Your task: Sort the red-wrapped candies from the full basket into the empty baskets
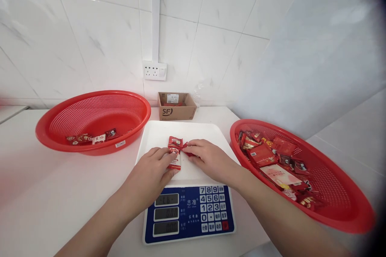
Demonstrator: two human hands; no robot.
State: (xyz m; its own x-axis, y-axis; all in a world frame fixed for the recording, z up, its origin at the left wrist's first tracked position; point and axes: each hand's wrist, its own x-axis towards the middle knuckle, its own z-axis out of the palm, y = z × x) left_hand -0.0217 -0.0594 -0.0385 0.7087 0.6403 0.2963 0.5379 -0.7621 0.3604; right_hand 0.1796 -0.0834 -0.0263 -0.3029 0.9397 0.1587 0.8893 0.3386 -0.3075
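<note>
A digital scale with a white pan (pixel 197 128) and a blue keypad panel (pixel 189 215) stands in front of me. On the pan lie a red-and-white packet (pixel 175 160) and a dark red packet (pixel 175 141) just beyond it. My left hand (pixel 153 168) grips the red-and-white packet from its left side, thumb at the near end. With its fingertips, my right hand (pixel 209 158) pinches a small red packet (pixel 187 149), mostly hidden by the fingers, right beside the others.
A red mesh basket (pixel 120 98) at left holds several small packets. At right, another red basket (pixel 334 192) contains many red packets and envelopes. An open cardboard box (pixel 177 113) sits behind the scale, below a wall socket (pixel 155 71).
</note>
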